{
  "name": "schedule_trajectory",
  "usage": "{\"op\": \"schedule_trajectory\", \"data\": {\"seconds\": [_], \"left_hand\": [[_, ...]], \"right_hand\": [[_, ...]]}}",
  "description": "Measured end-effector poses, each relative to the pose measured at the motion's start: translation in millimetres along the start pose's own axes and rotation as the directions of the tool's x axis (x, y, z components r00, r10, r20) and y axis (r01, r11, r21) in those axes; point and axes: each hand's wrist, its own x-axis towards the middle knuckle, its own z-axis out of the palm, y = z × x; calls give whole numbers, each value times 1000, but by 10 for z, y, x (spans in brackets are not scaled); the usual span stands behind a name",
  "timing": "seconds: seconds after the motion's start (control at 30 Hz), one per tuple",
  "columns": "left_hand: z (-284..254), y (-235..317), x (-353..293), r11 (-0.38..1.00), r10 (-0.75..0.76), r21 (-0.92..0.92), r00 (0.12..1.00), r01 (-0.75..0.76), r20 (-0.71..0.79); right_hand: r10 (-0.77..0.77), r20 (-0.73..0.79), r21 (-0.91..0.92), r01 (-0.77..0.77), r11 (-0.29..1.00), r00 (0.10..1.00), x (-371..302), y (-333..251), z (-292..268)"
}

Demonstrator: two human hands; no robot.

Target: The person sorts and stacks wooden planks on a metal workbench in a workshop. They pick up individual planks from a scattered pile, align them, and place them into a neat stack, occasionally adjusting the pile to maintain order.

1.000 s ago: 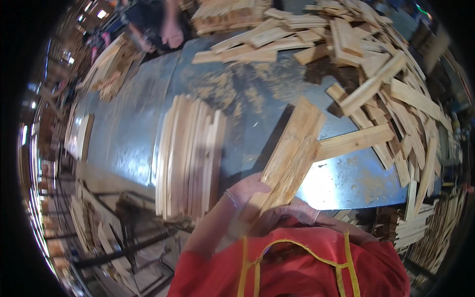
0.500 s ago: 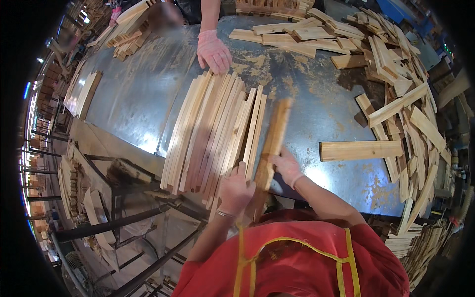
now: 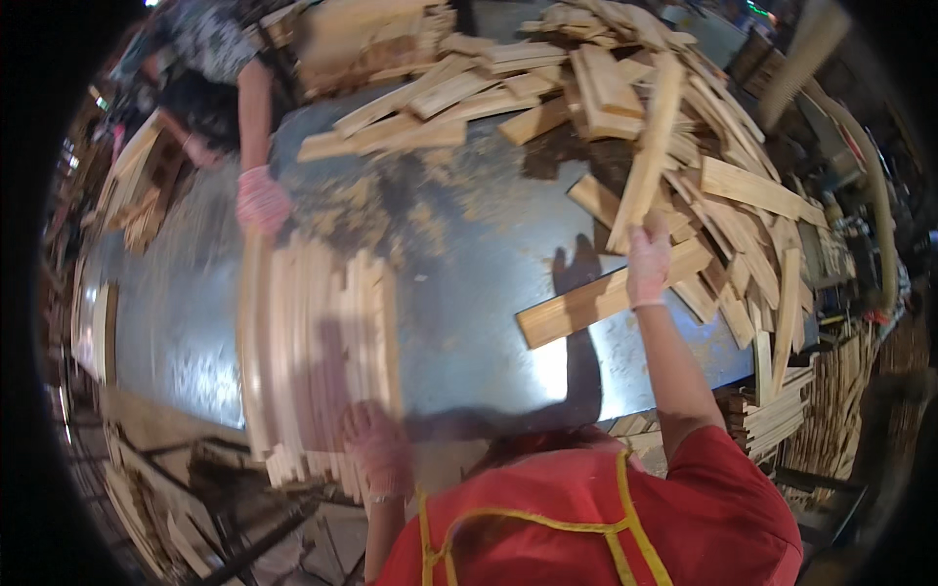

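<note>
Board (image 3: 653, 146) reaching beyond right fingers (image 3: 653, 232), closed on its near end, left fingers (image 3: 360, 418) blurred near stacked slats (image 3: 308, 342), grip unclear

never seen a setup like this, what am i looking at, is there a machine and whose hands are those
No machine here, just two hands in pale pinkish gloves. The view comes from a wide fisheye camera on the wearer's head, looking down, so straight edges bend. The red garment with yellow trim is the wearer's.

On the blue-grey metal table lie a row of narrow pale wooden boards packed side by side, a jumbled pile of light wooden boards on the right, and more boards at the back.

The right hand grips a long pale wooden board. The left hand is at the row's near end, too blurred to tell its grip. The pink-gloved hand at the far end is a co-worker's.
</note>
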Motion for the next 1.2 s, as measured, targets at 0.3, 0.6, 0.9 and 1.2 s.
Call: {"op": "schedule_trajectory", "data": {"seconds": [0.3,0.6,0.9,1.2], "left_hand": [[-206,409,229,995,-101,42,983,95,156],[-335,688,240,974,-20,-221,997,38,79],[266,842,246,187,235,-891,862,414,450],[36,565,99,708,-11,-672,954,219,300]], "right_hand": [[144,76,-541,-80,837,987,1470,268,-101],[314,673,58,-471,880,670,93,-461,-223],[338,938,-239,-561,792,78,-2503,-812,322],[371,457,-357,-215,909,808,-1313,-319,-1061]]}}
